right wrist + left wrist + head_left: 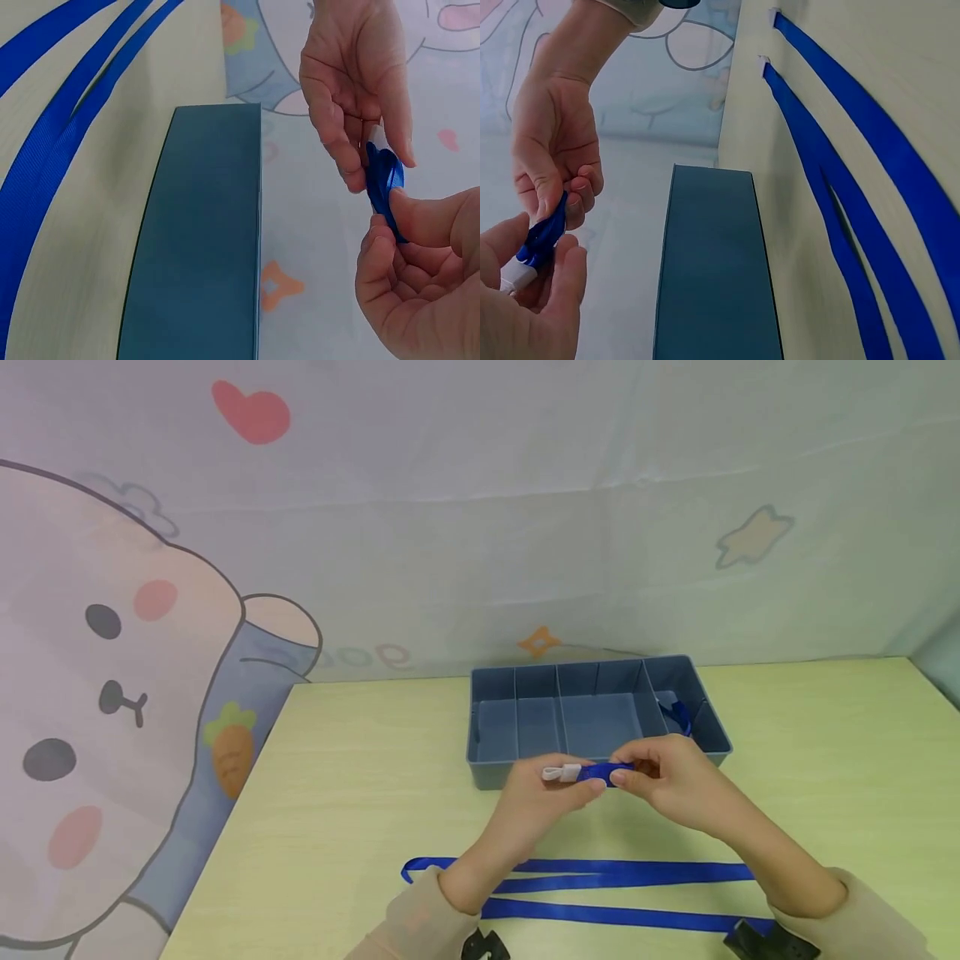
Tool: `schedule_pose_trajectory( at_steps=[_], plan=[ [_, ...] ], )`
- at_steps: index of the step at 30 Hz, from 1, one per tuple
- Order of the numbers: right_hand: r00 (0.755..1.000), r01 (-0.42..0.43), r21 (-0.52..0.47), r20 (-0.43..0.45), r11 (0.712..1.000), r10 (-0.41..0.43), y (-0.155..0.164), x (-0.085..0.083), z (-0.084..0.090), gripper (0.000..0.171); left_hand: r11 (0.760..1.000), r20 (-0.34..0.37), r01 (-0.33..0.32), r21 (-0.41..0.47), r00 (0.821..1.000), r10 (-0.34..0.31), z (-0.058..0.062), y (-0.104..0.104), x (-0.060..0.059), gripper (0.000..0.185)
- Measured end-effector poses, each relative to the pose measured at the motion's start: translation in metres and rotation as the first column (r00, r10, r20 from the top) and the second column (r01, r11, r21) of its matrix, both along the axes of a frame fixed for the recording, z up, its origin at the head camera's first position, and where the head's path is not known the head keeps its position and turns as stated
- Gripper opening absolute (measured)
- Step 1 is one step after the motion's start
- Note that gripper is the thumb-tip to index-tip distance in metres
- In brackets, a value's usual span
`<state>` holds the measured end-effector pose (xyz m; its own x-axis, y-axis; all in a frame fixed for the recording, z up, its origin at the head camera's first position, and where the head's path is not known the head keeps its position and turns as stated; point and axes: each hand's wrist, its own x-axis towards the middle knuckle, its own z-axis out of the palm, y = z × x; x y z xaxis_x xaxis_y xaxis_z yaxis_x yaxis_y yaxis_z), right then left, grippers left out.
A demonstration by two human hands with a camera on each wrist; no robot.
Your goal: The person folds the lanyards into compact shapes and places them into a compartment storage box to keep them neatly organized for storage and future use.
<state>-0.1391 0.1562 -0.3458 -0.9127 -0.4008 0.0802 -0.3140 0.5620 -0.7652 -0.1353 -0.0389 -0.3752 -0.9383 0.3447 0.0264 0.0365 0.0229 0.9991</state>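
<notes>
Both hands hold a short folded blue ribbon [606, 771] with a white tab [561, 772] at its left end, just above the front wall of a blue-grey divided tray [480, 727]. My left hand [581, 782] pinches the ribbon by the white tab; my right hand [627, 775] pinches its right part. In the left wrist view the ribbon [544, 232] runs between my left hand [536, 289] below and my right hand [562, 199] above. The right wrist view shows the ribbon [386, 184] between my right hand [390, 225] and left hand [375, 161].
Long blue ribbons [615, 872] lie across the pale table [352, 777] near its front edge, with black clips [757, 939] at their ends. Another blue ribbon [678, 714] lies in the tray's right compartment. A cartoon-print cloth hangs behind and at the left.
</notes>
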Motion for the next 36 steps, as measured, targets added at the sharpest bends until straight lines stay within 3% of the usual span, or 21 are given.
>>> schedule_pose_trajectory(
  at_steps=[6, 9, 15, 17, 22, 25, 36],
  plan=[
    [0.999, -0.006, -0.02, 0.036, 1.0, 0.007, 0.0, -0.002, 0.001, 0.009, 0.998, 0.012, -0.042, -0.055, 0.999, 0.042, -0.002, 0.0, -0.003, 0.014],
    [0.998, -0.033, -0.044, 0.047, 0.999, 0.035, 0.003, -0.003, 0.001, 0.01, 0.997, 0.02, -0.04, -0.064, 0.999, 0.042, 0.005, -0.002, -0.001, 0.013],
    [0.981, -0.175, -0.024, -0.088, 0.984, 0.172, 0.003, -0.006, 0.0, 0.021, 1.0, -0.002, -0.012, -0.025, 1.0, 0.012, 0.024, -0.004, 0.008, 0.014],
    [0.981, -0.174, -0.007, -0.091, 0.985, 0.173, 0.001, -0.005, 0.002, 0.022, 1.0, -0.004, -0.011, -0.023, 1.0, 0.011, 0.021, -0.003, 0.006, 0.014],
    [0.997, -0.066, -0.004, 0.048, 0.998, 0.066, -0.001, -0.005, 0.008, 0.019, 1.0, 0.038, -0.02, -0.005, 0.999, 0.02, 0.001, -0.001, -0.003, 0.013],
    [0.994, -0.035, -0.017, 0.101, 0.999, 0.037, -0.001, -0.008, 0.008, 0.018, 0.999, 0.066, -0.022, 0.027, 0.998, 0.02, -0.004, -0.001, -0.005, 0.014],
    [0.991, -0.107, -0.087, 0.075, 0.991, 0.113, 0.003, -0.017, 0.001, 0.012, 0.998, 0.123, -0.027, 0.057, 0.992, 0.02, -0.006, -0.002, -0.009, 0.017]
  ],
)
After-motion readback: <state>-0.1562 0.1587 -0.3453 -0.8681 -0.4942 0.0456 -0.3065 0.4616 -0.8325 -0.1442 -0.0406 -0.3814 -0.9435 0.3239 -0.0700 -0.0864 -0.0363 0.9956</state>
